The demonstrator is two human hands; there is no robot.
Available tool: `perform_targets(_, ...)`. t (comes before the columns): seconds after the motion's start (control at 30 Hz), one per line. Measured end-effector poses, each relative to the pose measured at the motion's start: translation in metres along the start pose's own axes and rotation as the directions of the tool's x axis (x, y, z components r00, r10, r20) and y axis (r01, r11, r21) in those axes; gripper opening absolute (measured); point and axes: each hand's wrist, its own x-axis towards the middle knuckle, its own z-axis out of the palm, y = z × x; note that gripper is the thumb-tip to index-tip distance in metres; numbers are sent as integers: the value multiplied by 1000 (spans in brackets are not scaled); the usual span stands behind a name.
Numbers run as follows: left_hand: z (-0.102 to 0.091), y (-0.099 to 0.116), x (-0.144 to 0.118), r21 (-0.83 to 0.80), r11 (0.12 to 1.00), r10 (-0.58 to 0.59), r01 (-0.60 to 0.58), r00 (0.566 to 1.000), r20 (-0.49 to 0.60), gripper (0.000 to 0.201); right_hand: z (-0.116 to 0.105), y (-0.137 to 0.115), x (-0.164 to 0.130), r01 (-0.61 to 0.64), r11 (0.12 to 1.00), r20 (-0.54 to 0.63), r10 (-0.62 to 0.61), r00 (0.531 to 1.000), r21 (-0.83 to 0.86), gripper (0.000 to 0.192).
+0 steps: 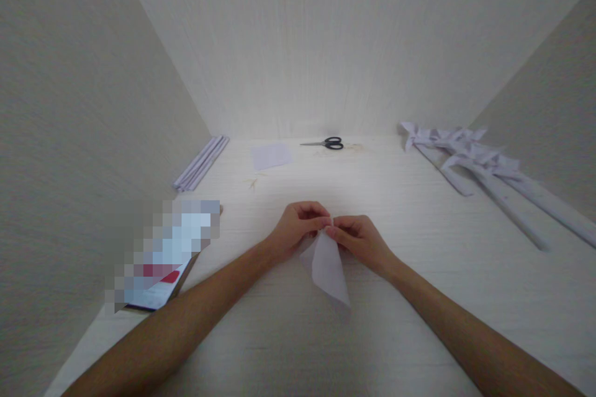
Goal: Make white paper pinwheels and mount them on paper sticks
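Near the middle of the table, a piece of thin white paper (328, 267) hangs from my fingertips, its top gathered and its lower part flaring toward me. My left hand (300, 226) pinches the gathered top from the left, thumb and index finger pressed together. From the other side my right hand (361, 239) pinches the same spot, its thumb over the paper. The two sets of fingertips nearly touch, and they hide most of the gathered part.
Black-handled scissors (333, 143) and a flat white paper sheet (271, 156) lie at the back. Rolled paper sticks (202, 163) sit back left, above a phone (162, 267). At right lie several paper rolls (507, 208) with folded, pointed paper ends. Walls (302, 43) enclose the table.
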Motion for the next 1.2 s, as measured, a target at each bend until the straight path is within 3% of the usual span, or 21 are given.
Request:
perform_targets(0.9,2,-2,-1,114,993,-4,0,999,32,13,1,2,1,17,993,-12,-19,1000,-116,32)
perform_targets(1.03,3,-4,-2,212,976,19,-44,993,115,16,0,5,2,3,994,18,-1,1000,-109,33)
perform_targets(1.2,2,-4,-3,439,878,112,-191,973,201,23,-1,5,2,2,994,73,7,997,-112,31)
